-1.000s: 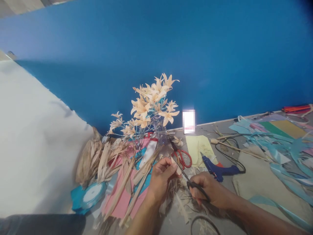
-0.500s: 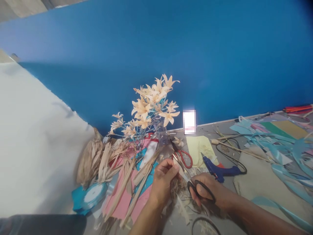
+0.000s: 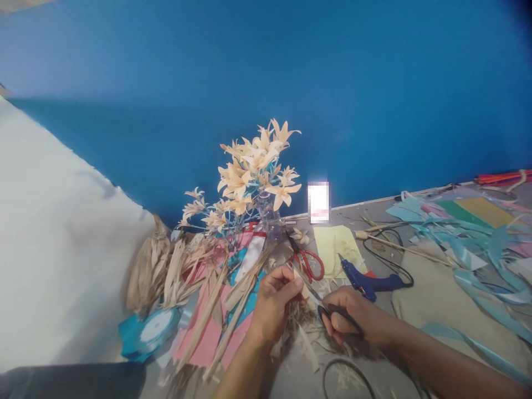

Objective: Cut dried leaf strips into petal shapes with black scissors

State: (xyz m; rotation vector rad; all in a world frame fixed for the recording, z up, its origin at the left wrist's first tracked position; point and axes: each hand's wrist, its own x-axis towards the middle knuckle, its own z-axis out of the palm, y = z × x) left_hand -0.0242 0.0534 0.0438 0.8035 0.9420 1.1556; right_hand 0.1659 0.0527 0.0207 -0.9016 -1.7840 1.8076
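Observation:
My left hand [image 3: 276, 299] pinches a small pale piece of dried husk [image 3: 305, 288] between thumb and fingers. My right hand [image 3: 349, 313] is closed around the black handles of a pair of scissors [image 3: 354, 324]. The scissors' blades lie along the husk piece, close to my left fingertips. Below both hands is a scatter of husk scraps [image 3: 308, 346]. Just beyond my left hand lie red-handled scissors [image 3: 316, 267]. To the right of them, a blue glue gun [image 3: 376, 282] rests partly on a yellow sheet [image 3: 330, 244].
Cream artificial flowers [image 3: 260, 160] stand in a clear vase [image 3: 272, 224] against the blue wall. On the left are dried husk strips [image 3: 149, 271], pink sheets [image 3: 201, 341] and a turquoise ribbon roll [image 3: 155, 330]. Light-blue ribbons [image 3: 482, 293] cover the right side.
The scissors' blades look closer together at the husk piece. Both hands stay nearly in place, and the whole view has shifted slightly.

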